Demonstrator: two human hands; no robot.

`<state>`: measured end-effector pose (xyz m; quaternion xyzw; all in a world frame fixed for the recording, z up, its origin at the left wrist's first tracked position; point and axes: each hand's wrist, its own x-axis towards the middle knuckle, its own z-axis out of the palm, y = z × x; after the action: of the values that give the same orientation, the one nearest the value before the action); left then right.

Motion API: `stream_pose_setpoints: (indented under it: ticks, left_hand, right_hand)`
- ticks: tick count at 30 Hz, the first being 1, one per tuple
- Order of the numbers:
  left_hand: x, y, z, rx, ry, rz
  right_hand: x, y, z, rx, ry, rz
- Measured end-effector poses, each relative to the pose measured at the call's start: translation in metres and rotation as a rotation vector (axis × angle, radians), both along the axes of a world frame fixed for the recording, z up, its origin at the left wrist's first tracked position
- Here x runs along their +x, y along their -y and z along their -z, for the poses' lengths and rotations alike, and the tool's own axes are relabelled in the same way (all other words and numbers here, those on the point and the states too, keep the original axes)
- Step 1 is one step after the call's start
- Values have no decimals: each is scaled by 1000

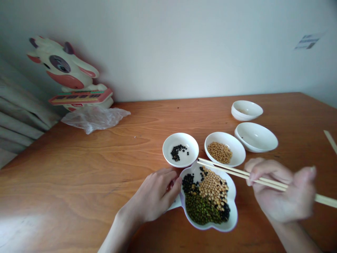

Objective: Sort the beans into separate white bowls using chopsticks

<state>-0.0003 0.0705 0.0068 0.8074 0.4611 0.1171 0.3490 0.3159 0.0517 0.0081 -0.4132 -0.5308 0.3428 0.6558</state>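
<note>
My right hand (pixel 281 188) is closed around a pair of wooden chopsticks (pixel 237 171). Their tips are close together, with a tiny dark bean-like speck at them, just above the far rim of a white lobed dish (pixel 233 198). Inside this dish lie pale yellow soybeans (pixel 212 184), green mung beans (pixel 201 209) and black beans (pixel 188 182). My left hand (pixel 158 195) has its curled fingers on the dish's left rim, by its handle (pixel 175 203). Just beyond the dish stand a bowl (pixel 193 149) with some black beans and a bowl (pixel 239 154) with soybeans.
Two more white bowls stand at the back right: a nearer one (pixel 259 138) with a dark speck and a farther one (pixel 250 109) with little visible inside. A cow-shaped toy keyboard (pixel 79 96) and a crumpled plastic bag (pixel 97 119) are at the back left. A pale stick (pixel 330 140) lies far right.
</note>
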Motion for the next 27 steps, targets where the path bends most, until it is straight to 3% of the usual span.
stream_pose_setpoints:
  ticks: [7, 17, 22, 27]
  left_hand:
    - [-1, 0, 1, -11, 2, 4]
    - [1, 0, -1, -16, 13, 1]
    - [2, -1, -1, -17, 5, -4]
    - [0, -1, -3, -24, 1, -3]
  right_hand:
    - [-36, -18, -14, 9, -53, 18]
    - [14, 7, 0, -65, 103, 7]
    - [17, 20, 12, -134, 191, 10]
    - [11, 24, 14, -134, 222, -20]
